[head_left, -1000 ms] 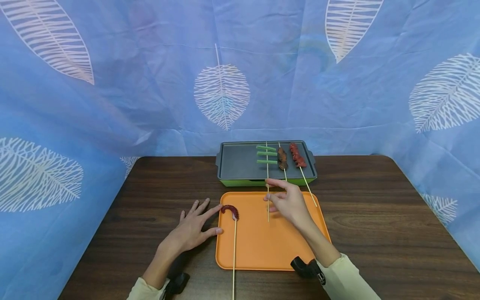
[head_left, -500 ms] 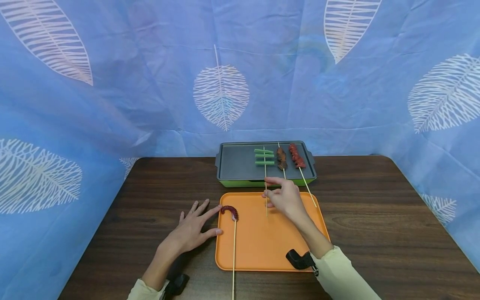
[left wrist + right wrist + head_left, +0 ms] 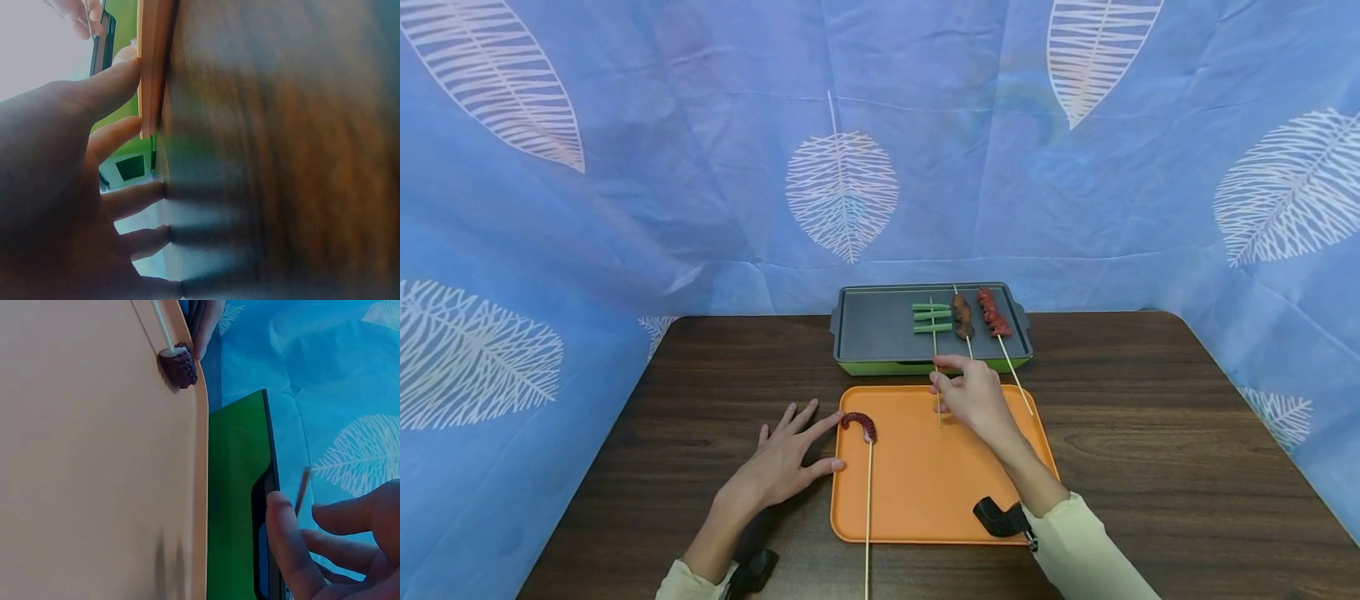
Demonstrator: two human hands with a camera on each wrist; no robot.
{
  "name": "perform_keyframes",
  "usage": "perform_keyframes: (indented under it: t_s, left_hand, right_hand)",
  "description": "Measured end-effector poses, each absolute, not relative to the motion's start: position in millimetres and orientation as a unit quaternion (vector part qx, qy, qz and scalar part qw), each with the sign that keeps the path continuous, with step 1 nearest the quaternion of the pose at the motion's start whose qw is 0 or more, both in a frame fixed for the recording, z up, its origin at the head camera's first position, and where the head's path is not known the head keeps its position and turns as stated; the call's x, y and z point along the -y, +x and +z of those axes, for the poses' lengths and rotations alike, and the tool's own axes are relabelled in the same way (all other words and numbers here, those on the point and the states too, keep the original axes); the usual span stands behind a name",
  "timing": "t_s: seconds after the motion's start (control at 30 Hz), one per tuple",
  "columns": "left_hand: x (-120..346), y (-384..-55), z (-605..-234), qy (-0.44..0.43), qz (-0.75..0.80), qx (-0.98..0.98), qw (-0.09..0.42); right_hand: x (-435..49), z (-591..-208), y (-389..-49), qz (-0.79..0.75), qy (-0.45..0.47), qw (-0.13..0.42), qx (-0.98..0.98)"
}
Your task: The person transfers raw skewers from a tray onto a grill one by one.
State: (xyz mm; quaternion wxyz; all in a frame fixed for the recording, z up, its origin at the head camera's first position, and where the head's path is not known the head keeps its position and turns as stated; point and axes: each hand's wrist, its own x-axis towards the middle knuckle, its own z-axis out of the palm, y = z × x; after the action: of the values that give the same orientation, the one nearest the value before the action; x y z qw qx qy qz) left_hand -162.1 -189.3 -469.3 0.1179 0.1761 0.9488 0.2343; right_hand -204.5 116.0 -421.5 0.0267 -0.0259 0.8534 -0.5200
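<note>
My right hand (image 3: 973,400) pinches the bare wooden end of a skewer of green bean-like pieces (image 3: 932,327), above the far part of the orange tray (image 3: 940,483). The skewer's green pieces are over the dark grill plate (image 3: 872,325), left of a brown meat skewer (image 3: 962,315). Its stick (image 3: 303,490) shows beside the fingers in the right wrist view. My left hand (image 3: 778,462) is spread, with thumb and index finger touching the tray's left edge and the other fingertips on the table. Beside the index fingertip lies a skewer with a dark red curled tentacle (image 3: 861,423).
A red meat skewer (image 3: 994,312) lies at the plate's right end, its stick reaching over the tray. The plate sits on a green base (image 3: 880,367) at the back of the dark wooden table (image 3: 1150,450). A blue leaf-print cloth (image 3: 962,183) hangs behind.
The green skewer and my right hand have shifted slightly left, then back right; the skewer's green end has come a little nearer. The left hand stays in place.
</note>
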Motion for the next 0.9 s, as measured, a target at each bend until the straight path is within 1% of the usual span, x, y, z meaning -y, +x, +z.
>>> perform_keyframes:
  t_s: [0.17,0.3,0.53,0.77,0.9]
  left_hand:
    - [190.5,-162.3,-470.2,0.178,0.231,-0.950,0.113]
    - [190.7,-162.4,-470.2,0.180,0.233,-0.949,0.112]
    - [191.0,-161.9,-469.2,0.180,0.238,-0.948,0.115]
    - [191.4,-160.9,-469.0,0.176,0.236,-0.949,0.117]
    - [191.2,-161.0,-470.1,0.177,0.234,-0.949,0.114]
  right_hand:
    - [-118.6,-421.0,-197.7,-0.518,-0.025,0.037,-0.854]
    - [-122.7,-418.0,-188.9,-0.523,-0.032,0.031,-0.851]
    - [-134.0,-414.1,-170.9,-0.508,-0.055,-0.010,-0.860]
    - [-135.2,-421.5,-154.4,-0.497,-0.085,-0.019,-0.864]
    - [-133.9,-422.6,-144.3,-0.468,-0.109,-0.049,-0.875]
